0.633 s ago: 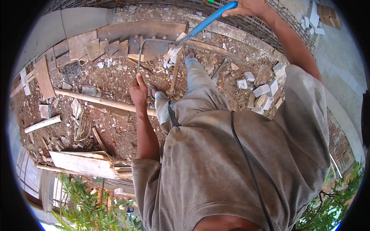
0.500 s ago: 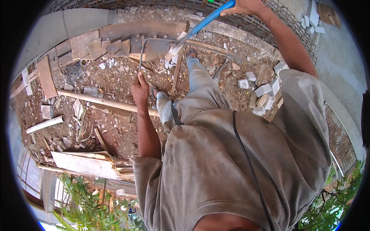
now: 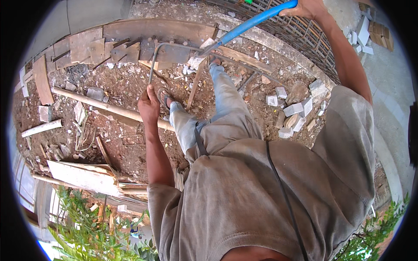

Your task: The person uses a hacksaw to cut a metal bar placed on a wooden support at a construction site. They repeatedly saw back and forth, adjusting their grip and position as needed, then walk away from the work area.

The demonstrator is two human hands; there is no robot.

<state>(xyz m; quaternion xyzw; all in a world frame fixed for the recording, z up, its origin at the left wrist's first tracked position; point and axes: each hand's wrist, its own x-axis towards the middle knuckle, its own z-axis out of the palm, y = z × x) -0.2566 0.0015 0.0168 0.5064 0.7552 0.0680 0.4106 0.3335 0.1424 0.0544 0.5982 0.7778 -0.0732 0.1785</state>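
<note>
My right hand (image 3: 305,8), at the top right, is closed around the end of a blue-handled bar (image 3: 257,21). The bar slants down to the left, and its grey metal end meets a thin steel rod (image 3: 174,44) over a wooden plank. The rod runs left along the plank, then turns in a sharp bend toward me. My left hand (image 3: 149,104) grips its near end with the thumb lying along it. Short metal pegs (image 3: 185,43) stand on the plank's dark surface. Exactly how the bar catches the rod is too small to tell.
Sandalled feet (image 3: 163,97) stand on rubble-strewn soil below the plank. A long pole (image 3: 104,105) lies to the left, broken white blocks (image 3: 294,108) to the right. Behind the bar is a steel rebar cage (image 3: 300,41). A whitish board (image 3: 82,177) and plants are at lower left.
My right hand has moved right with the blue bar, which lies at a flatter slant. The left hand, still on the rod, appears lower and farther left; the whole view has also shifted and turned slightly.
</note>
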